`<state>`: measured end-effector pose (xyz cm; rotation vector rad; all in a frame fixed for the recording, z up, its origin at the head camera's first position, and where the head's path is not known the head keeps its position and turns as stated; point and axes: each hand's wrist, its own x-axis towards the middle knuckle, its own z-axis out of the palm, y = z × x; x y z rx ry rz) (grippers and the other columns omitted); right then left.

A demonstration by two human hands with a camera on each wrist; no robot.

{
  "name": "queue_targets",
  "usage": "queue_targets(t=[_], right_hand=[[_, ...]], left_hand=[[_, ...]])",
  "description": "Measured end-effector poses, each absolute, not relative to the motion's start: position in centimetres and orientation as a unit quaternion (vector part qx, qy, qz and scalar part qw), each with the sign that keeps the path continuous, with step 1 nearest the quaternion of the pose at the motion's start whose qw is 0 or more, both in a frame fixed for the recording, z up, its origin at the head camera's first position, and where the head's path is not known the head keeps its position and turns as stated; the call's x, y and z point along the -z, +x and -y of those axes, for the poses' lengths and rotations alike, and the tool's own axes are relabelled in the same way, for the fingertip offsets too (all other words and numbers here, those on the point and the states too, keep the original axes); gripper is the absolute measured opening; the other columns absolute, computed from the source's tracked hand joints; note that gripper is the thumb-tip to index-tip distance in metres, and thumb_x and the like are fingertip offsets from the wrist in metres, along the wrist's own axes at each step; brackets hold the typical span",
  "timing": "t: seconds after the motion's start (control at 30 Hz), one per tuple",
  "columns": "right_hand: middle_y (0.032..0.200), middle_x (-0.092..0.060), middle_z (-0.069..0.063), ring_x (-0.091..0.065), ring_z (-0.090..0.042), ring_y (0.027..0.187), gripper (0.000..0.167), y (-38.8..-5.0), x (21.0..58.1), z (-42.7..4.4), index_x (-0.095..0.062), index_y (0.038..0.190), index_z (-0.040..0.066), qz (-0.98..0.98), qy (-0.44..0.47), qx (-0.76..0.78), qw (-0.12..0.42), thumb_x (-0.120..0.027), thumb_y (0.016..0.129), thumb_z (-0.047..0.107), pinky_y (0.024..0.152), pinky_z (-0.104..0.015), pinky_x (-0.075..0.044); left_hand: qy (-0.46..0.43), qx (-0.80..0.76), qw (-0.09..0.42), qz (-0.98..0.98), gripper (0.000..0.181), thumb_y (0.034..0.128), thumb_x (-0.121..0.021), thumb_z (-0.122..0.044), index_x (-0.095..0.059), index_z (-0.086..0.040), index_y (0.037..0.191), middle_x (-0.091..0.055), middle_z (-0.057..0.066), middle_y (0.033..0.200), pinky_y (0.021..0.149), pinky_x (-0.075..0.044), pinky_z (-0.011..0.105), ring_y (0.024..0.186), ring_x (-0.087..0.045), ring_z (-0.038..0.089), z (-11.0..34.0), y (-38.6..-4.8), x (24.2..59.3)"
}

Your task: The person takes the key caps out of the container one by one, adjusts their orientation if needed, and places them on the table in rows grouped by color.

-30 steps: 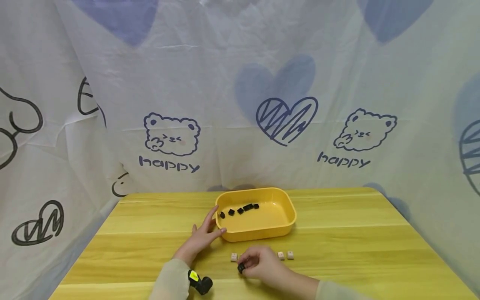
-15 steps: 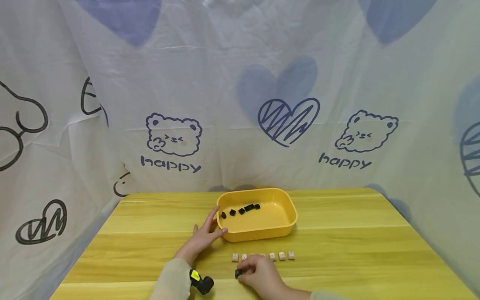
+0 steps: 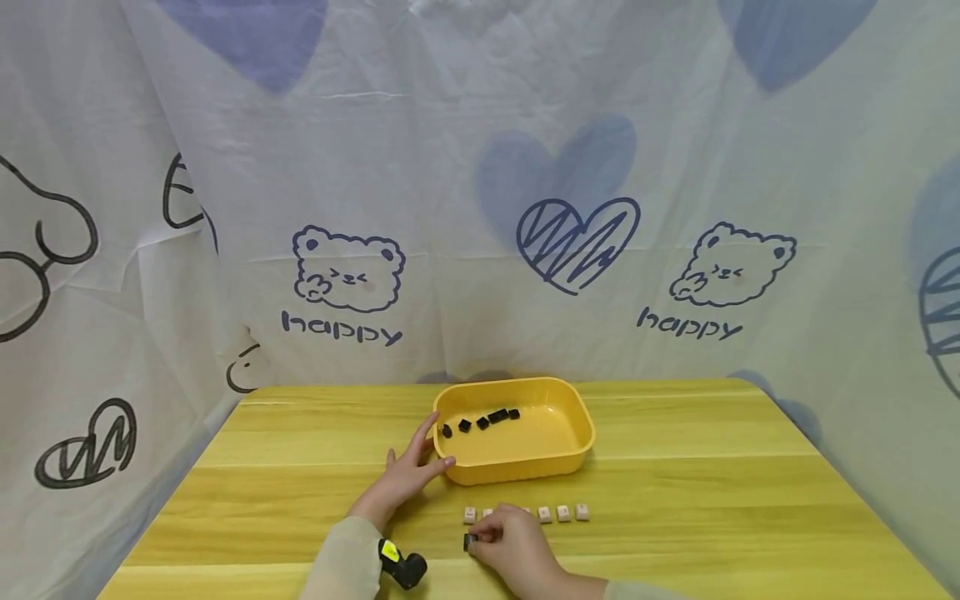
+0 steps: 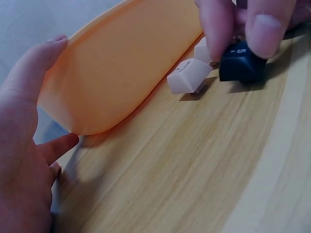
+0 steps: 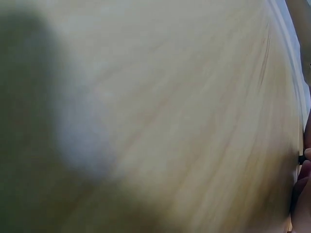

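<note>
My right hand (image 3: 522, 552) pinches a black keycap (image 3: 470, 542) between thumb and finger, low at the table, just in front of the left end of a row of pale keycaps (image 3: 563, 513). Part of that row is hidden behind the hand. In the left wrist view the black keycap (image 4: 242, 65) shows a printed 5, close beside a pale keycap (image 4: 188, 76). My left hand (image 3: 401, 479) rests on the left end of the yellow tray (image 3: 517, 472), fingers spread and fairly straight, thumb at the near rim.
Several black keycaps (image 3: 483, 423) lie inside the tray, towards its left and back. A patterned cloth (image 3: 465, 317) hangs behind the wooden table (image 3: 697, 492). A black device with a yellow label (image 3: 402, 567) sits at the left wrist.
My right hand has moved left with the black keycap, uncovering some pale keycaps on the right of the row. The left hand stays on the tray.
</note>
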<state>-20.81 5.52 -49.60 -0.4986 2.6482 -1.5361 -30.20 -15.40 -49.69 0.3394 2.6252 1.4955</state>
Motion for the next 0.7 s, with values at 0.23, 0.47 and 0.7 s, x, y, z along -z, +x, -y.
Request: queue_targets(t=[0.23,0.47,0.7], right_hand=[[0.071,-0.055,0.009,-0.050,-0.003,0.063,0.009,-20.90,49.54,-5.27,-0.078,0.085,0.009,-0.853,-0.164,0.495,0.007,-0.081,0.077,0.007,0.054,-0.022,-0.045],[0.071,-0.056,0.009,-0.050,-0.004,0.063,0.010,-21.03,49.42,-5.12,-0.078,0.086,0.009,-0.857,-0.156,0.491,0.012,-0.081,0.077,0.007,0.054,-0.022,-0.044],[0.073,-0.057,0.005,-0.052,-0.007,0.065,0.017,-20.80,49.37,-5.48,-0.078,0.094,0.006,-0.840,-0.146,0.522,0.027,-0.080,0.077,0.004,0.055,-0.021,-0.046]], left_hand=[[0.109,-0.490,0.050,-0.863,0.083,0.0912,-0.066,-0.043,-0.019,-0.026,0.157,-0.041,0.024,0.147,0.111,0.017,0.059,0.137,-0.033,0.044,15.47,-30.23,49.68],[0.110,-0.489,0.050,-0.864,0.083,0.0915,-0.066,-0.043,-0.018,-0.026,0.157,-0.041,0.024,0.147,0.111,0.016,0.059,0.137,-0.033,0.045,15.53,-30.25,49.70],[0.111,-0.488,0.051,-0.864,0.083,0.0913,-0.066,-0.044,-0.018,-0.027,0.157,-0.041,0.023,0.147,0.111,0.016,0.060,0.137,-0.032,0.045,15.45,-30.15,49.65]])
